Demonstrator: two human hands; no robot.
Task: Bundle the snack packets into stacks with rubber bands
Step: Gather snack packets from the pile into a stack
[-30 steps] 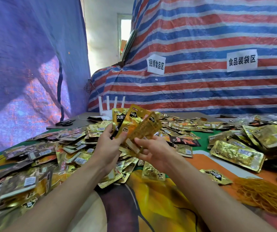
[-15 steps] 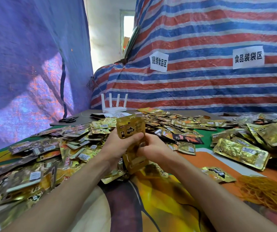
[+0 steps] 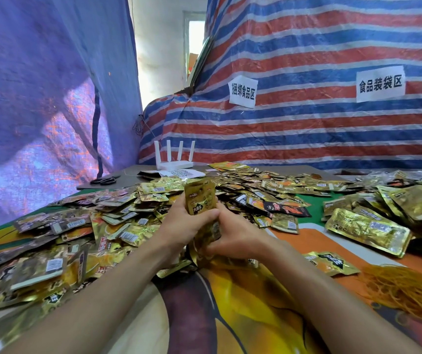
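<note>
Tabletop (image 3: pixel 230 318): stack (image 3: pixel 201 200) within left grip (image 3: pixel 181 226)

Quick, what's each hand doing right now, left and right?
Left hand: grips the upper part of the packet stack.
Right hand: grips the lower part of the same stack.

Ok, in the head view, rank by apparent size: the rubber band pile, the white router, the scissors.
Largest: rubber band pile, though nearness inflates it.
Then white router.
Smallest: scissors, at similar distance to the router.
</note>
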